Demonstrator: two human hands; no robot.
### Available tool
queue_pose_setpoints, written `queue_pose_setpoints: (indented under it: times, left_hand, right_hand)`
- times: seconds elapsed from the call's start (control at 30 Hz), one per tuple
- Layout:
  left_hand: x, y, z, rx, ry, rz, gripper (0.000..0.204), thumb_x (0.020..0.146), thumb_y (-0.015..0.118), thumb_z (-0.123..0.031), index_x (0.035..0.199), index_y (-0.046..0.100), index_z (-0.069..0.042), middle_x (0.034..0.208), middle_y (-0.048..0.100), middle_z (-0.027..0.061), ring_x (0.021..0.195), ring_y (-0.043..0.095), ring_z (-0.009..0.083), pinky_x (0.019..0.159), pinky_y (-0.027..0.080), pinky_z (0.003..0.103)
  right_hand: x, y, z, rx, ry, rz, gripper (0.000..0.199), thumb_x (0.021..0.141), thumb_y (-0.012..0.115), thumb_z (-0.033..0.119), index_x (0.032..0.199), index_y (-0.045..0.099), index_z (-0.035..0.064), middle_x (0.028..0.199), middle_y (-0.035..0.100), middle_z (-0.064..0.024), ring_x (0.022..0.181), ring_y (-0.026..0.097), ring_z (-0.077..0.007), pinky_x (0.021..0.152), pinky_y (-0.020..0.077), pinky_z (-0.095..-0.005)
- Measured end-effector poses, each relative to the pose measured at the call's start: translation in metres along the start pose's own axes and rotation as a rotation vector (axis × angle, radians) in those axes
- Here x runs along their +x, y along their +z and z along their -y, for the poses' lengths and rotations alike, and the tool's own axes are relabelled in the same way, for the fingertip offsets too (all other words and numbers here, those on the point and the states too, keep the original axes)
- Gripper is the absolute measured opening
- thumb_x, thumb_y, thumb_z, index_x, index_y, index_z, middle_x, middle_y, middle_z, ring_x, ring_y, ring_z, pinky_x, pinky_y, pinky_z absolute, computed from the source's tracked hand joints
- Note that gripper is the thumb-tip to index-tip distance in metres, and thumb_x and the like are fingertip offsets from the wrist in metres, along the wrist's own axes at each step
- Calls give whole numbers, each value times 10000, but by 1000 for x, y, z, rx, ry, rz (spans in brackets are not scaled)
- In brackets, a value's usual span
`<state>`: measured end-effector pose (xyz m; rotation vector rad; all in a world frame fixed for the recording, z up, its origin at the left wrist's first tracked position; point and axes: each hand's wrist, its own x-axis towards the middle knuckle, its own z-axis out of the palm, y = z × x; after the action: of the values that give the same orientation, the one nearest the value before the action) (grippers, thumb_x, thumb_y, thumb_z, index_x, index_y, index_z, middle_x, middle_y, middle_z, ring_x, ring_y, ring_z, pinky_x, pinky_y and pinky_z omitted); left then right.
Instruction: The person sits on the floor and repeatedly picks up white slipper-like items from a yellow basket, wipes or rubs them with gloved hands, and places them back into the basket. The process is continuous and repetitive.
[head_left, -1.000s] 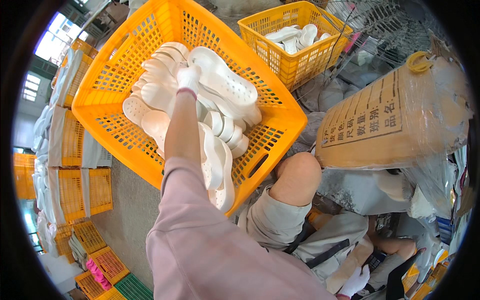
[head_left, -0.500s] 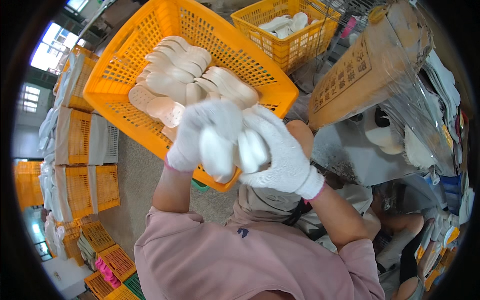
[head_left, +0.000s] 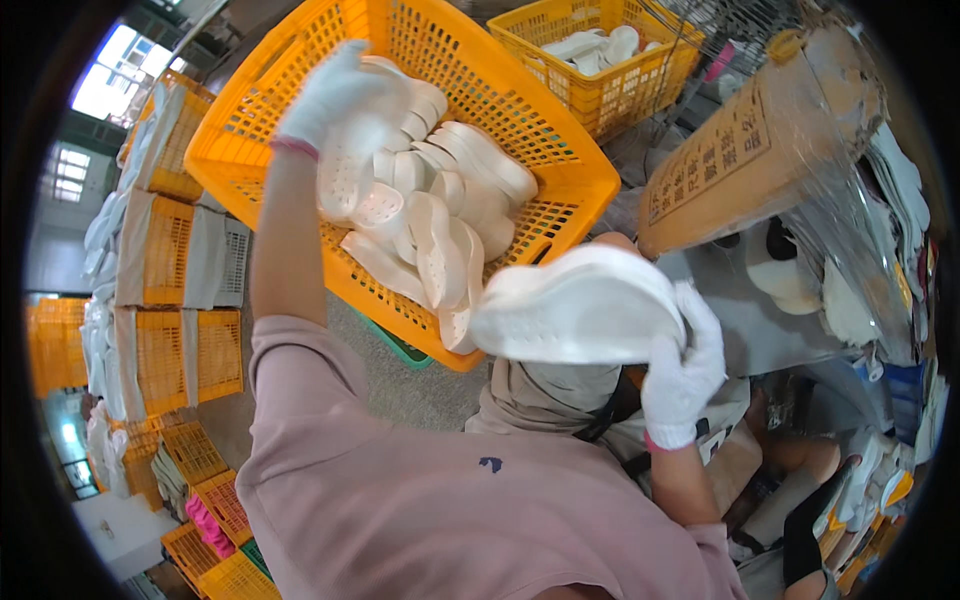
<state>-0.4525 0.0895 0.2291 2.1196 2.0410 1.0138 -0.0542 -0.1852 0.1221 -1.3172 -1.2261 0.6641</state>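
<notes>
My left hand (head_left: pixel 330 95), in a white glove, is stretched over the big orange crate (head_left: pixel 560 180) and grips a white shoe sole (head_left: pixel 355 165) that hangs above the pile of white soles (head_left: pixel 450 220) inside. My right hand (head_left: pixel 685 370), also gloved, holds another white shoe sole (head_left: pixel 580 310) flat in front of my chest, just outside the crate's near corner.
A second orange crate (head_left: pixel 600 85) with white soles stands behind. A brown cardboard box wrapped in clear plastic (head_left: pixel 760 150) lies at right, with more soles and bags past it. Stacks of orange crates (head_left: pixel 165 290) line the left side.
Both hands were together on soles in front of me. Now the left hand has swung out over the crate with one sole; the right hand stays near my chest with the other.
</notes>
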Motion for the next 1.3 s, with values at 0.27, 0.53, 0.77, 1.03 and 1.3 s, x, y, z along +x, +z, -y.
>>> queue_pose_setpoints:
  times: [0.27, 0.53, 0.77, 1.03, 1.3]
  left_hand:
    - [-246, 143, -141, -530, 349, 846, 287, 1012, 632, -233, 1238, 654, -57, 1083, 726, 187, 1021, 716, 333, 894, 555, 407]
    - [-246, 126, -135, -745, -65, 764, 324, 1088, 596, -289, 1158, 719, 2, 1057, 746, 127, 967, 677, 177, 879, 542, 340]
    - [-183, 144, -65, 349, 380, 677, 161, 956, 643, -152, 1014, 737, -35, 940, 750, 131, 880, 733, 281, 802, 597, 373]
    - [-193, 161, -108, -819, -46, 50, 528, 918, 795, -141, 1362, 559, 19, 1287, 632, 143, 1224, 599, 203, 1028, 506, 370]
    - [-336, 266, -396, -1690, -1003, 1218, 352, 1051, 621, -203, 1346, 655, -13, 1320, 702, 139, 1194, 672, 281, 1050, 545, 410]
  right_hand:
    - [-14, -29, -11, -181, 182, -5, 332, 938, 725, 19, 1261, 682, -44, 1205, 710, -124, 1151, 661, -223, 1032, 521, -368]
    - [-23, -35, 3, -267, 153, 105, 294, 904, 776, 96, 1167, 710, -18, 1028, 705, -107, 926, 668, -199, 847, 545, -350]
    - [-59, -97, 27, -282, 259, 262, 299, 880, 732, 107, 1151, 720, -19, 961, 700, -89, 894, 676, -197, 802, 529, -321]
    - [-122, -194, 39, 97, 594, -499, 382, 957, 593, 92, 1296, 677, -63, 1201, 721, -99, 1050, 653, -123, 906, 522, -273]
    - [-123, -168, 28, -431, 427, -438, 468, 979, 573, 98, 1413, 553, -75, 1220, 703, -188, 1082, 689, -262, 927, 544, -389]
